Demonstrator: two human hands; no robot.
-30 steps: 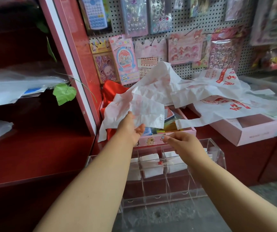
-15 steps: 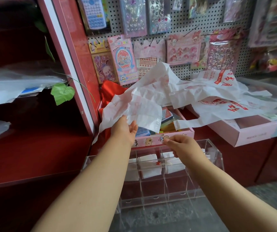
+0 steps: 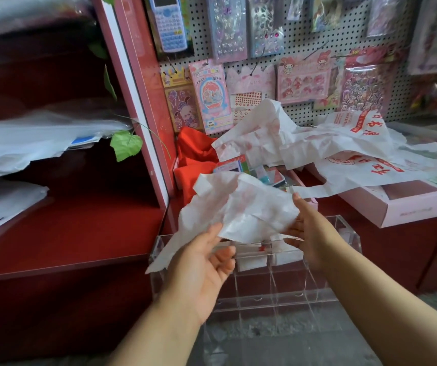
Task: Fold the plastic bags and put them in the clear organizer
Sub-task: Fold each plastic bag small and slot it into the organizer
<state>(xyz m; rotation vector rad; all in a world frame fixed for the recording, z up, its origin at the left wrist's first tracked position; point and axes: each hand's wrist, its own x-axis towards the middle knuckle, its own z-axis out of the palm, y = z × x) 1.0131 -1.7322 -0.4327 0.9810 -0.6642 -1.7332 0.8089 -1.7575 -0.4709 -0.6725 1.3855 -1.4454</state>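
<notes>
While both hands, left hand point(image 3: 201, 256) and right hand point(image 3: 308, 235), grip it, a crumpled plastic bag point(image 3: 241, 207) stretches crosswise above the clear organizer point(image 3: 344, 262), now lifted off the pile point(image 3: 344, 154).

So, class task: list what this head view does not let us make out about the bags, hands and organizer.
- Right hand fingertips: hidden behind the held bag.
- Clear organizer back compartments: covered by bag and hands; count of folded bags unclear.
- Left hand grip: blurred.
- Bag pile: number of bags unclear, overlapping.
</notes>
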